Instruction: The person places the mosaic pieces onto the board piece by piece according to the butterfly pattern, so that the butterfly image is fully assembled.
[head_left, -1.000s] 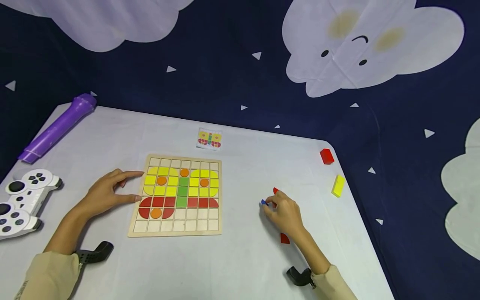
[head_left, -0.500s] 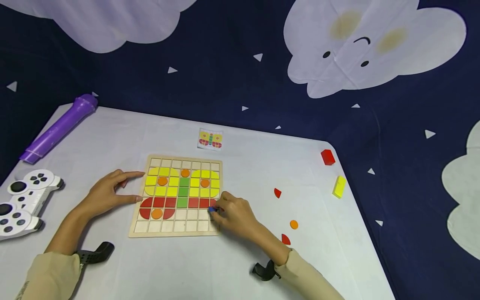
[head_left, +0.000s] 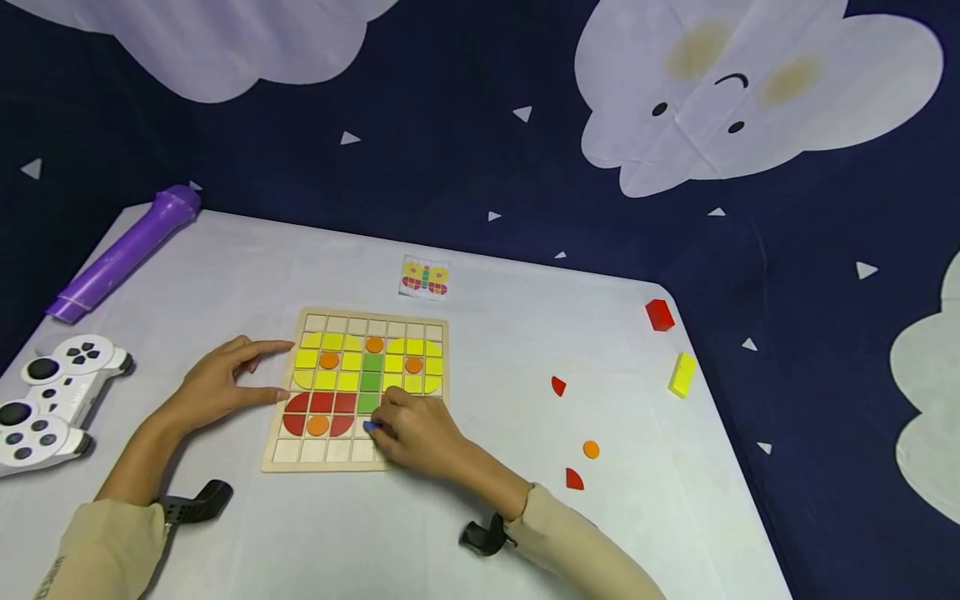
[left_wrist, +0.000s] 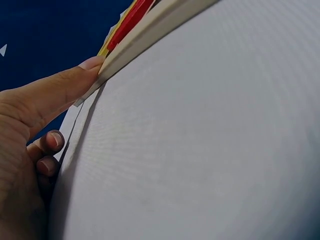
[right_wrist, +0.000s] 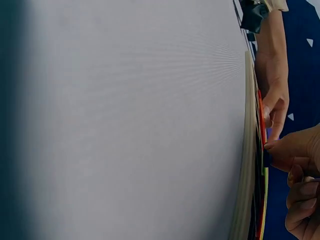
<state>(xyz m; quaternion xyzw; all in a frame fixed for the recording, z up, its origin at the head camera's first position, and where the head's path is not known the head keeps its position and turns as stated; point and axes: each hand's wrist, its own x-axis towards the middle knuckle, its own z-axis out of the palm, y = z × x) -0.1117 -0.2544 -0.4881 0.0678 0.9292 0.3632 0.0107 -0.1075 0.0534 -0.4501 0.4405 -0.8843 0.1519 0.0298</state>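
A wooden grid board (head_left: 330, 462) lies on the white table, filled with yellow, red, green and orange tiles in a butterfly pattern. My left hand (head_left: 217, 383) rests at its left edge, thumb and index finger stretched and touching the rim; the left wrist view shows the thumb (left_wrist: 60, 90) against the board's side. A bit of a red piece (head_left: 251, 364) shows behind those fingers, mostly hidden. Over the board's lower right part, my right hand (head_left: 420, 429) pinches a small blue tile (head_left: 371, 426) between thumb and fingers, just below the green column. This hand covers the red tiles there.
Two red quarter-round tiles, one upper (head_left: 558, 386) and one lower (head_left: 574, 479), and an orange disc (head_left: 591, 450) lie right of the board. A butterfly card (head_left: 424, 277) lies behind it. Far right: red block (head_left: 660, 315), yellow block (head_left: 682, 375). Left: purple microphone (head_left: 127, 250), white game controller (head_left: 63, 400).
My right hand has carried the blue tile leftward from the table at the right, over the board's right edge, to just under the green column. The left hand stays at the board's edge.
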